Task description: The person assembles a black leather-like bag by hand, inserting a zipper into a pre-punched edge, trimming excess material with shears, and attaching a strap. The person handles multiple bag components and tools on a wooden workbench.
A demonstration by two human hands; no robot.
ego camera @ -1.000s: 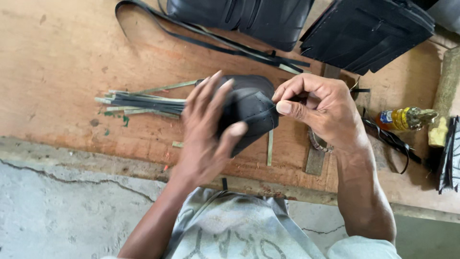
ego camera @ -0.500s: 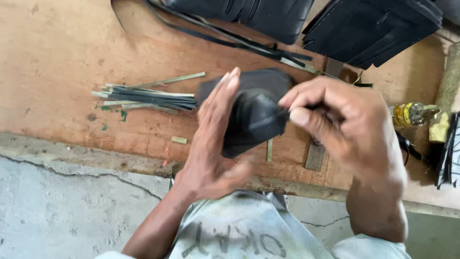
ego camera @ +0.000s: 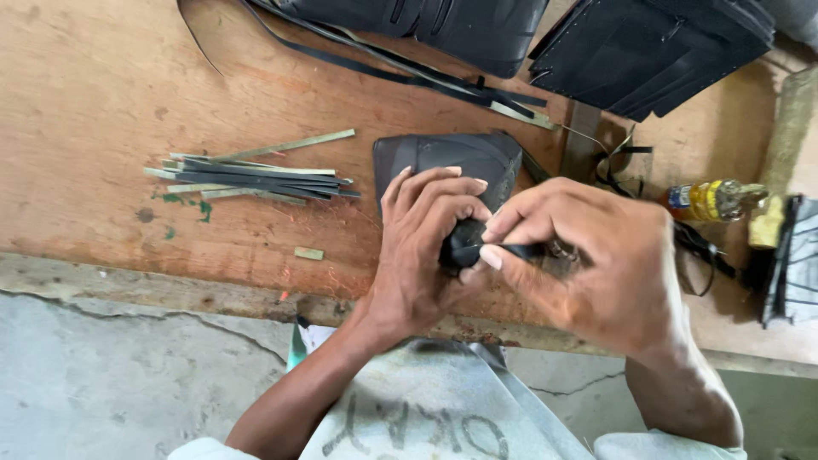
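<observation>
I'm gripping a small black leather piece (ego camera: 464, 243) in my left hand (ego camera: 422, 247), fingers curled over its top, thumb underneath. It's sitting just above the near edge of the wooden workbench (ego camera: 102, 102), in front of my chest. I'm holding it up off the bench, probably so both hands can get at the edge.

My right hand (ego camera: 596, 260) is pinching a thin dark strip (ego camera: 520, 251) between thumb and forefinger, right at the piece's edge. Tight pinch near the tip, likely for control. I can't tell whether the strip is a tool or a lace; my fingers are covering most of it.

The strip's long axis is running roughly left to right, its tip pointing left into the piece. The piece itself is mostly hidden in my palm, so I can't call its axis.

A larger dark flat leather panel (ego camera: 447, 162) is lying on the bench just behind my hands. A bundle of cut strips (ego camera: 256, 175) is lying well to the left, a yellow bottle (ego camera: 711, 200) on its side to the right.
</observation>
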